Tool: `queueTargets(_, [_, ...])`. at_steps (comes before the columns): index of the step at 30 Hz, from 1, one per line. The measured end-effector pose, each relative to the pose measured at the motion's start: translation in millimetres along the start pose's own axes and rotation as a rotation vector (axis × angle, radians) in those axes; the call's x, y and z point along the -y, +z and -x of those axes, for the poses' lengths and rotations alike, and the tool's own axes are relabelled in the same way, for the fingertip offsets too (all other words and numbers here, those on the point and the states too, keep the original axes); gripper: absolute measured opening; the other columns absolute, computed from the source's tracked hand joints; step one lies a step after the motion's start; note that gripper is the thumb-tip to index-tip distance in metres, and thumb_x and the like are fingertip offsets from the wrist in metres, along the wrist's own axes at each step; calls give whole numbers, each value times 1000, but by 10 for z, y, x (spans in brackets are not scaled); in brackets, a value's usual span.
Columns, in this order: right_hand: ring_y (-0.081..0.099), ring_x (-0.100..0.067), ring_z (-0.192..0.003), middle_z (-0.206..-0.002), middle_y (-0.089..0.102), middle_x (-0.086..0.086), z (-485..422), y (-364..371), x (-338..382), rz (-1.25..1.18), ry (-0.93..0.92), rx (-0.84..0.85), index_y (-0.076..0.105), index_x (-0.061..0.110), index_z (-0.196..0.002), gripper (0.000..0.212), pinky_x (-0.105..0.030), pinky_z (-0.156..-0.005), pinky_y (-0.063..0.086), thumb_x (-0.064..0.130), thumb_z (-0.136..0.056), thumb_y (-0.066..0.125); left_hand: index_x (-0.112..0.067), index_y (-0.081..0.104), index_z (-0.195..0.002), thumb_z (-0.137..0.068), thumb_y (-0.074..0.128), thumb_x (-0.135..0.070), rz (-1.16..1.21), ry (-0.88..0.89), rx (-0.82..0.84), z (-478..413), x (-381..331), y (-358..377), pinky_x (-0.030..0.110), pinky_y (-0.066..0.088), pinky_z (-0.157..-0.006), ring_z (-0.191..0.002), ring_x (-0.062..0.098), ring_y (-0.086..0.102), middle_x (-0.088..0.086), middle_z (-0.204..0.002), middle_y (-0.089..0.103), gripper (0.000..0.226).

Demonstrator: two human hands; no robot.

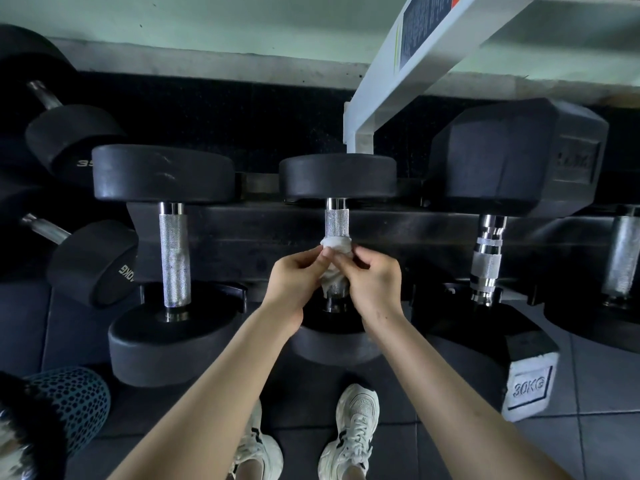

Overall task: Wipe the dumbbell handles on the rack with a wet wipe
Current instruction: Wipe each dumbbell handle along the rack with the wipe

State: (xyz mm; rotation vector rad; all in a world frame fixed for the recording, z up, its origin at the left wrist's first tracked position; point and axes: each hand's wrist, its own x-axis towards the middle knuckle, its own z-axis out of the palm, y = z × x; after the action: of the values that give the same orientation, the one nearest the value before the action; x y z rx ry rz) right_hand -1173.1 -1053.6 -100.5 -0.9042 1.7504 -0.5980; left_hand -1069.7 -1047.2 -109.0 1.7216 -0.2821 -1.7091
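Arms out, left hand [294,278], right hand [374,282] pinching (close together)

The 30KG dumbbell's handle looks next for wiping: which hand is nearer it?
Right. The right hand pinches the wet wipe left of the 30KG dumbbell's handle; the left hand pinches it farther left.

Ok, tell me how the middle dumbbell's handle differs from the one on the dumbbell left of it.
The middle handle has the wet wipe wrapped round its near half; the left handle is bare. The left hand and right hand pinch the wipe on the middle handle; nothing touches the left handle. Both are knurled silver bars, lying parallel.
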Motion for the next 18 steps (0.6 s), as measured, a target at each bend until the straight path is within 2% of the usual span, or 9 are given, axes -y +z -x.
queueTargets(3, [70, -17, -83, -86, 72, -5, -28, 30, -8, -99, 36, -23, 71, 4, -96, 18, -36, -82, 57, 18, -85, 69, -4, 63, -116, -88, 61, -15, 105, -33, 70, 3, 9, -21, 27, 56, -84, -86, 16, 70, 11, -99, 71, 30])
queueTargets(5, [70, -22, -81, -81, 72, -6, -85, 74, 58, -109, 1, -49, 72, 7, -86, 12, -41, -81, 57, 18, -84, 69, -6, 65, -113, -87, 64, -15, 97, 17, 22, 11, -34, 30, 27, 56, -81, -86, 16, 70, 12, -100, 71, 28])
queueTargets(7, [70, -19, -80, -80, 73, -2, -206, 115, 171, -109, -60, -74, 73, 16, -78, 6, -41, -82, 56, 20, -83, 71, -4, 67, -110, -87, 64, -13, 89, 89, -73, -38, -150, 137, 27, 57, -75, -81, 14, 70, 11, -96, 71, 24])
queueTargets(9, [69, -14, -80, -82, 73, 0, -346, 139, 277, -138, -82, -89, 73, 18, -78, 4, -38, -84, 56, 20, -82, 72, -4, 68, -109, -88, 64, -15, 63, 125, -148, -122, -294, 216, 32, 56, -81, -88, 19, 69, 11, -99, 71, 23])
queueTargets(13, [70, -14, -87, -87, 74, -1, -350, 141, 237, -244, -29, -72, 73, 13, -84, 9, -34, -88, 55, 22, -83, 72, -9, 69, -108, -88, 65, -21, -43, 160, -156, -100, -322, 215, 30, 55, -84, -90, 16, 68, 7, -99, 72, 24])
queueTargets(16, [71, -14, -82, -84, 74, -1, -173, 91, 84, -241, 39, -50, 72, 17, -83, 3, -32, -79, 57, 20, -83, 72, -9, 68, -111, -86, 67, -24, -149, 147, -145, 20, -196, 136, 17, 54, -74, -78, 5, 65, 2, -95, 71, 29])
queueTargets(18, [71, -16, -82, -82, 73, -1, -147, 80, 110, -243, 71, -62, 71, 16, -80, 2, -28, -75, 56, 17, -82, 72, -7, 66, -113, -85, 68, -22, -139, 112, -142, 21, -179, 120, 9, 52, -67, -73, -1, 62, 0, -93, 69, 32])
